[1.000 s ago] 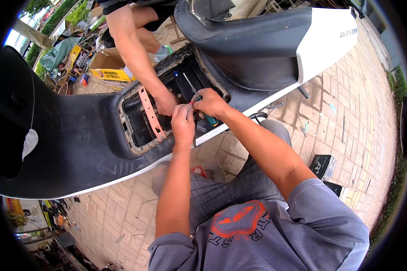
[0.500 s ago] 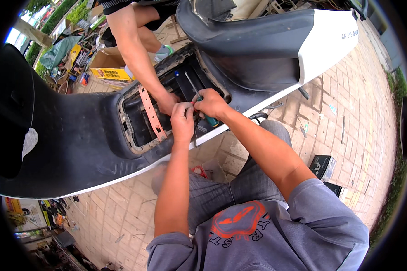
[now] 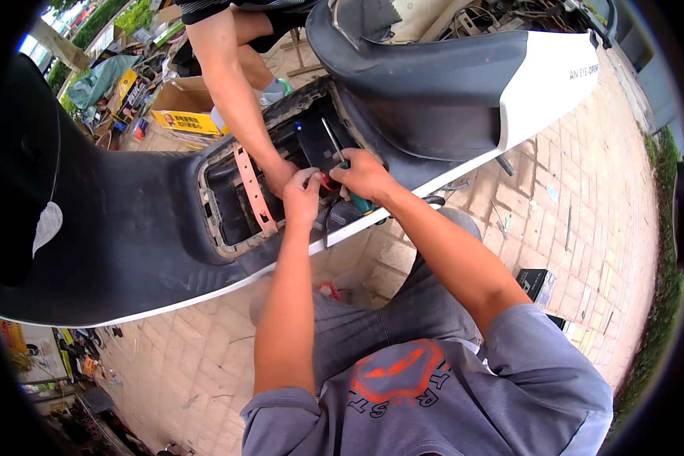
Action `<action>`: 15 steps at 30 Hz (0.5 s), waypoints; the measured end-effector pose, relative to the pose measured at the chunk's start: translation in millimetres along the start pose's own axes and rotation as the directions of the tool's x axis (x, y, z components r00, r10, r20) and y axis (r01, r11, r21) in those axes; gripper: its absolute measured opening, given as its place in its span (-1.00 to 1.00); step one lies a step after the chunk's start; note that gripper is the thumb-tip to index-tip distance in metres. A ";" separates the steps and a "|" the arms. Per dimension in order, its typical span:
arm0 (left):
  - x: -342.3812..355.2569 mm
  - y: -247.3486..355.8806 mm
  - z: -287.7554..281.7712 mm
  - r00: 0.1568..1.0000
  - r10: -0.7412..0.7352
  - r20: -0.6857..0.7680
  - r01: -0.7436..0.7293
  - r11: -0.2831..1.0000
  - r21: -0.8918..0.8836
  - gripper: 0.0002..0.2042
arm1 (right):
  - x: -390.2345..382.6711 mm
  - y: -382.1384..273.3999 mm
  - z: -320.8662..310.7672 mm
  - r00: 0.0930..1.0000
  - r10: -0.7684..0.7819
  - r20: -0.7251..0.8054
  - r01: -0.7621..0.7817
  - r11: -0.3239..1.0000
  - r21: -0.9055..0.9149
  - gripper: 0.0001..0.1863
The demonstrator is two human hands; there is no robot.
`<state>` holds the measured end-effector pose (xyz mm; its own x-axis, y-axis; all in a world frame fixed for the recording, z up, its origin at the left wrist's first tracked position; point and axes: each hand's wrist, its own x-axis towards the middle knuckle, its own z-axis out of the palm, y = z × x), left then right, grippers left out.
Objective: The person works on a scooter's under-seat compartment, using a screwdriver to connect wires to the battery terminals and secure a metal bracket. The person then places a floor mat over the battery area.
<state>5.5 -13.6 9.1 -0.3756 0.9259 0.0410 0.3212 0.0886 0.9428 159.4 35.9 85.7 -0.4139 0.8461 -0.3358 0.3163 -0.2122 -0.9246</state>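
Over the open battery compartment (image 3: 228, 249) in a scooter's floorboard, my two hands work close together. My right hand (image 3: 363, 176) is closed round a screwdriver (image 3: 362, 204), its green handle low and its metal shaft pointing up and away. My left hand (image 3: 302, 199) is closed in a pinch at a small red piece (image 3: 327, 181), a wire or terminal cover, which also reaches my right fingers. Behind them a black battery (image 3: 317, 144) sits in the compartment. Another person's hand (image 3: 281, 176) reaches in beside my left hand, its fingers partly hidden. A pink perforated strap (image 3: 252, 190) crosses the opening.
The scooter's black seat base (image 3: 425, 68) rises to the far right, with a white side panel (image 3: 551, 83). An open cardboard box (image 3: 186, 97) and heaped parts lie beyond. Black boxes (image 3: 536, 285) stand on the brick paving (image 3: 577, 205) at right.
My hands have drawn slightly apart, and more of the red piece shows between them. The screwdriver stays in my right hand. The whole view has shifted a little.
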 end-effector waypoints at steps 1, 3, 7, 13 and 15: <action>1.8 -3.6 -1.1 1.000 -0.024 -0.018 0.024 1.000 -0.004 -0.78 | -17.0 -13.6 -5.5 1.000 0.004 -0.017 -0.004 0.999 -0.048 -0.49; 2.9 -0.6 0.0 0.994 -0.101 -0.038 0.100 0.994 -0.039 -0.78 | -42.3 -31.1 -25.5 0.999 -0.010 0.051 0.020 0.976 -0.216 -0.28; 5.9 -8.8 2.6 0.981 -0.190 -0.043 0.175 0.957 -0.232 -0.78 | -75.8 -25.9 -39.0 0.960 -0.031 0.279 0.049 0.997 -0.058 -0.38; 5.3 -9.8 2.8 0.988 -0.150 0.024 0.151 0.949 -0.278 -0.78 | -65.1 -18.6 -31.2 0.969 0.056 0.242 -0.214 0.685 0.697 -0.54; 4.3 -9.4 3.8 0.995 -0.102 -0.008 0.095 0.956 -0.276 -0.79 | -59.2 -18.7 -28.3 0.946 -0.007 0.324 -0.263 0.566 0.782 -0.51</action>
<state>4.2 -9.1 -0.8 -0.4136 0.9090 -0.0523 0.0314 0.0717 0.9969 202.1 3.6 127.9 -0.6700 0.6440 -0.3692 -0.3795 -0.7246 -0.5753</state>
